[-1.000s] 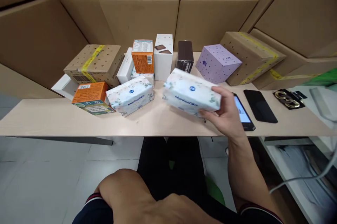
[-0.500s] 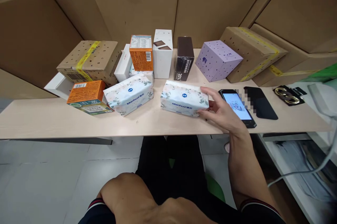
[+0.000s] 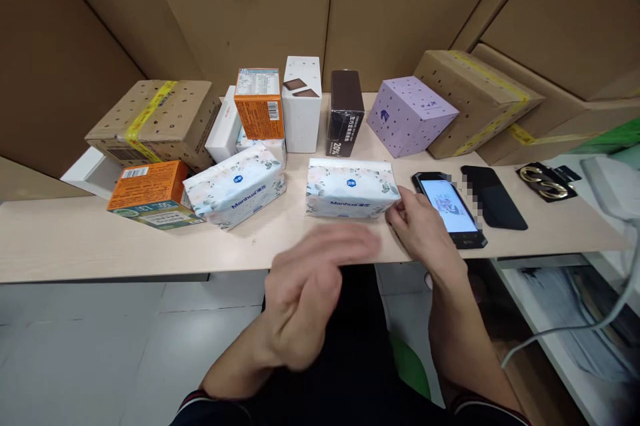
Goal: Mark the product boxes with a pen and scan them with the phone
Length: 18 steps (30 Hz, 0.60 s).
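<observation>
My left hand [image 3: 310, 289] hovers over the table's front edge, blurred by motion. Its fingers stretch to the right, the thumb apart, and nothing shows in it. In front of it lies a white floral tissue pack [image 3: 351, 187] marked Manhua. At that pack's right end, my right hand [image 3: 423, 223] has its fingers curled in against the lower corner; some fingertips are hidden. A second tissue pack [image 3: 237, 189] sits slantwise to the left, close to an orange and green box [image 3: 153, 193].
Behind stand an orange box [image 3: 259, 103], a tall white box [image 3: 302, 106], a dark brown box [image 3: 345, 113] and a purple box [image 3: 411, 116]. Taped cartons [image 3: 155, 119] flank them. A lit phone [image 3: 447, 206], a black slab [image 3: 493, 196] and gold scissors [image 3: 545, 183] lie right.
My left hand has come up from my lap to the table's edge. The right tissue pack has turned straighter, and my right hand has slid lower on its end. The view has shifted slightly.
</observation>
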### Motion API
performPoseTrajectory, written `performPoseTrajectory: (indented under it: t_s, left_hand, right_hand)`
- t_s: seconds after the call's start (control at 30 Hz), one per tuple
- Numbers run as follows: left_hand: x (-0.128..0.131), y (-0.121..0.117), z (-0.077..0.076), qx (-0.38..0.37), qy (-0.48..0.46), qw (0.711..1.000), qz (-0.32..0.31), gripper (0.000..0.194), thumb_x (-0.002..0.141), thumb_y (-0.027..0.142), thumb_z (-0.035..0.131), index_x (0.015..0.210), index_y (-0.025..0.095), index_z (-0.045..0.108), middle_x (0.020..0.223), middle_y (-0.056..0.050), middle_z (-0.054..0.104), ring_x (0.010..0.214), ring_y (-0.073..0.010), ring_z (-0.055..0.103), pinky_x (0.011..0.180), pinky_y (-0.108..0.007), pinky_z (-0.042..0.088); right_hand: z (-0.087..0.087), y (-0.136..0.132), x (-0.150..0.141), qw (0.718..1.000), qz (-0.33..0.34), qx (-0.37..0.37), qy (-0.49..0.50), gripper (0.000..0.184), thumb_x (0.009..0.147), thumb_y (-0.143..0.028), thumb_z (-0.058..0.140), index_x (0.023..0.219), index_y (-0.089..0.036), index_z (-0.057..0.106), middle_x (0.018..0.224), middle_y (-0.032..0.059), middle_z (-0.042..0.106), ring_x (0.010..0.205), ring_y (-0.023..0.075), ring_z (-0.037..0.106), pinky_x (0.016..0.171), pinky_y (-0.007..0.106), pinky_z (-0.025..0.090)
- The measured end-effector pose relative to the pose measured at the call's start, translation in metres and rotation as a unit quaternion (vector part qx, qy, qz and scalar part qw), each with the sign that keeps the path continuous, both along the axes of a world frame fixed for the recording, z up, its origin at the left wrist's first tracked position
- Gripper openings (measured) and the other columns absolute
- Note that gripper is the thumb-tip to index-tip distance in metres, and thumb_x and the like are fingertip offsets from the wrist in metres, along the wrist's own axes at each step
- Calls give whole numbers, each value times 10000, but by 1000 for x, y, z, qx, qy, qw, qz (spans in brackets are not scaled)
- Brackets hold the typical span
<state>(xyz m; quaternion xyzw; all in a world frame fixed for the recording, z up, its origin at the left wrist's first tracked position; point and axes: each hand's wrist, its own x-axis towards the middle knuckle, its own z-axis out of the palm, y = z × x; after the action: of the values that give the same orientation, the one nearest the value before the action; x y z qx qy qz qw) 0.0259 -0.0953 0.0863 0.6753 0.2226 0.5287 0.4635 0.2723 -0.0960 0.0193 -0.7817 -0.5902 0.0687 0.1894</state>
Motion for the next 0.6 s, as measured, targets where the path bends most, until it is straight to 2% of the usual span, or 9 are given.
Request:
performPoseTrajectory:
  t_s: [0.03,0.1,0.17,0.3,0.4,0.5,0.57,0.6]
  left_hand:
    - [4,9,-6,36,27,996,79,327,1062,297,435,1206,318,728,1226,-32,736,1214,-243,664,1088,-483,524]
    - [8,26,-23,93,85,968,217,257,1004,271,574,1218,288,716,1271,-61,690,1263,-246,612,1124,-474,479]
    - [8,42,-37,92,145,950,260,293,993,340,587,1255,259,690,1255,-102,653,1249,-253,587,1035,-441,526]
    - [11,68,-52,1,237,942,237,508,1008,470,513,1440,203,551,1289,-157,626,1122,-268,610,949,-452,533]
    - [13,69,-53,-48,263,942,202,551,1024,482,457,1496,198,490,1346,-162,626,1056,-258,626,930,-441,523]
    - [12,60,-53,-57,262,944,195,561,1019,476,458,1500,189,483,1340,-170,629,1016,-254,633,895,-427,532]
    - [11,55,-55,-47,257,947,189,548,1024,476,447,1489,189,494,1347,-172,629,1071,-271,632,923,-442,526]
    - [11,54,-55,-41,253,949,185,531,1031,477,433,1474,195,509,1358,-168,630,1110,-280,629,951,-452,516]
  right_hand:
    - [0,1,-1,1000,0,-3,-4,453,924,-323,502,1347,-201,609,910,115,617,803,292,616,749,436,516]
    - [1,2,-1,1000,3,-2,-8,481,902,-282,511,1370,-208,594,844,93,594,745,270,588,725,421,508]
    - [1,1,-1,1000,12,1,-6,520,879,-263,531,1394,-214,579,817,82,580,715,255,567,706,411,502]
    - [-5,-3,7,998,-5,44,40,553,854,-253,535,1403,-209,572,868,84,593,785,262,571,773,453,515]
    - [-14,-6,13,981,-42,130,138,541,802,-252,567,1340,-208,604,937,71,605,843,247,585,825,460,526]
    - [-20,-7,10,922,-80,208,316,445,797,-302,622,1235,-226,615,992,49,635,695,158,560,660,344,518]
    - [-19,-5,1,875,-83,237,414,365,862,-418,627,1179,-237,610,996,35,657,551,94,463,507,265,423]
    - [-17,-4,-3,863,-70,245,436,364,893,-487,608,1160,-239,613,979,30,664,516,80,424,469,247,378]
